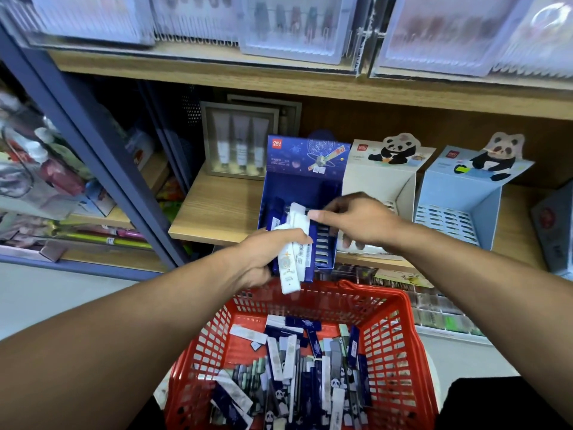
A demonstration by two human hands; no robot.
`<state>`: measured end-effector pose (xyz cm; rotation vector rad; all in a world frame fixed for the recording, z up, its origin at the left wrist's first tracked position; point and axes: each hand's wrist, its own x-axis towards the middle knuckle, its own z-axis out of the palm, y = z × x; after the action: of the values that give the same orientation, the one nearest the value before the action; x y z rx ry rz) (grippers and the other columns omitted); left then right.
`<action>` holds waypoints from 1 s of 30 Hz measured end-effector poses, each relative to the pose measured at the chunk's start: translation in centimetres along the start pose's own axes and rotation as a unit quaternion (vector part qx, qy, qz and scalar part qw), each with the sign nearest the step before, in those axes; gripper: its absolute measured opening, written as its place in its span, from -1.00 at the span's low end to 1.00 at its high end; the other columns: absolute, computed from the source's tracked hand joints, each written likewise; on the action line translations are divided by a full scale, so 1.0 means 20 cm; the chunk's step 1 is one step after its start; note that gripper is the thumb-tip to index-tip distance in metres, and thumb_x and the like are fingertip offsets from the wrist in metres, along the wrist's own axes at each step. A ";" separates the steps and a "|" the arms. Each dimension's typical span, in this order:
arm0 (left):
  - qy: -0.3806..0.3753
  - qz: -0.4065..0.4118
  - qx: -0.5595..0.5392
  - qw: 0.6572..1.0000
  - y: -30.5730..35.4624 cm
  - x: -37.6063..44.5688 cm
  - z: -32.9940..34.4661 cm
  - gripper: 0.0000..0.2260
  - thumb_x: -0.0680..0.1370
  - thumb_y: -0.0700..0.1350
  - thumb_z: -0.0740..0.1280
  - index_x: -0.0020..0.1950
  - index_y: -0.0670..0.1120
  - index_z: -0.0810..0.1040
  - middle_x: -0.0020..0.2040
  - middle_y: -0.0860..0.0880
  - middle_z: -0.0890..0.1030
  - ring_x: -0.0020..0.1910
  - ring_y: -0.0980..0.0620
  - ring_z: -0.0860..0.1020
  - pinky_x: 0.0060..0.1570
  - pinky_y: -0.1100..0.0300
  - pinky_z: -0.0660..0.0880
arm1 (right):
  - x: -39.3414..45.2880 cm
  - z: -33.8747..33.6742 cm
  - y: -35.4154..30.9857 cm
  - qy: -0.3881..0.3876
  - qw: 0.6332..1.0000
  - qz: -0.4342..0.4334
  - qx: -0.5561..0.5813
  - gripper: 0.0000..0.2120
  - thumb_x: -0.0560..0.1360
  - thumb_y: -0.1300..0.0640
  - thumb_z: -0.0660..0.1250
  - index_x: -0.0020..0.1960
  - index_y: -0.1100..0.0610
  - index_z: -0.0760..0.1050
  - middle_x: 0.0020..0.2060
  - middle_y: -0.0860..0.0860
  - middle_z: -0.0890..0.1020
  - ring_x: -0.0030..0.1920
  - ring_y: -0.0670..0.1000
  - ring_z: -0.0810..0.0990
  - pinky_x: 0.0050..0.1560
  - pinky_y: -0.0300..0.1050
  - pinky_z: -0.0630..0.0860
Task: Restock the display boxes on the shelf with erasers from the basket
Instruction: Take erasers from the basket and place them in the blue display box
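White and navy erasers (293, 259) sit bunched in your left hand (263, 259), gripped as a ready supply just in front of the blue display box (302, 193) on the shelf (217, 212). Your right hand (356, 218) pinches one white eraser (299, 212) at the box's slots, likely to seat it upright. More stock lies loose in the red basket (387, 336) below; both panda boxes (459, 193) look nearly bare.

Likely stationery shop: stocked shelf (217, 209)
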<state>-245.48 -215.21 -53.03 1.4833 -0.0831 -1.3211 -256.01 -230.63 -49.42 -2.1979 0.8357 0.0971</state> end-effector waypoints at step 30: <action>0.116 -0.010 0.041 0.992 -0.07 0.09 -0.04 -0.56 0.28 -0.14 0.62 0.11 -0.16 0.63 -0.07 -0.15 0.73 -0.01 -0.17 0.68 0.16 -0.14 0.59 | 0.06 0.01 -0.02 0.220 0.952 -0.112 -0.181 -0.80 0.58 -0.10 0.33 0.17 -0.13 0.62 0.10 -0.13 0.54 0.09 -0.02 0.54 0.02 -0.14 0.43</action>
<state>-245.00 -215.20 -55.35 1.7016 0.0287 -1.1653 -254.72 -230.97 -49.65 -2.7008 0.8457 -0.3953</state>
